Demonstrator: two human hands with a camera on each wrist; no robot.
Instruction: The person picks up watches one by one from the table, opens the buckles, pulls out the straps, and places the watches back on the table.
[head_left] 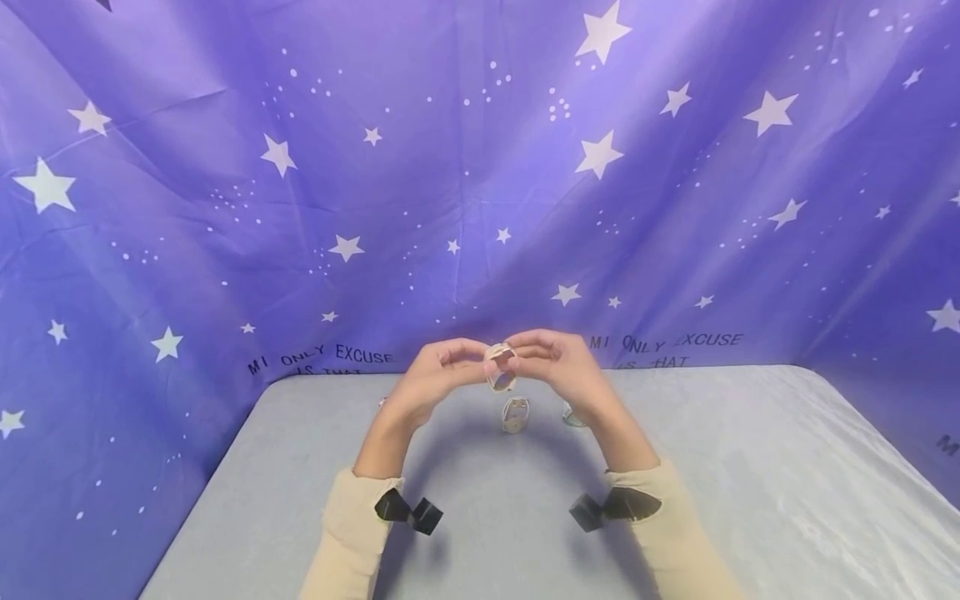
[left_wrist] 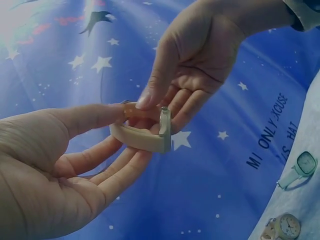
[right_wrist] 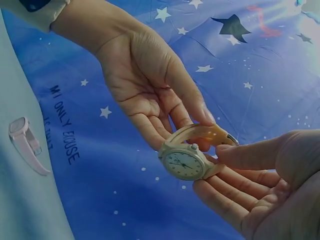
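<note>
Nearby, cream sleeves point(head_left: 348, 533) with black blocks point(head_left: 427, 517) at wrists; past them, left hand point(head_left: 437, 375) and right hand point(head_left: 567, 371) raised above grey surface point(head_left: 495, 533). Each grip pinching strap of cream watch point(right_wrist: 184, 165) between thumb and fingers, watch aloft between both hands, strap bent into loop. On surface, beige watch point(left_wrist: 289, 227) in middle, green watch point(left_wrist: 305, 163) to right, pink watch point(right_wrist: 19, 127) to left. Farthest, purple cloth point(head_left: 465, 200) with white stars, black lettering

A glossy purple-blue fabric backdrop point(head_left: 457, 192) with printed white stars point(head_left: 599, 155) and black lettering point(head_left: 364, 355) hangs behind the fingers point(head_left: 536, 337); a pale grey cloth-covered table point(head_left: 720, 483) spreads below them, light point(head_left: 817, 471) glistening to their right.
</note>
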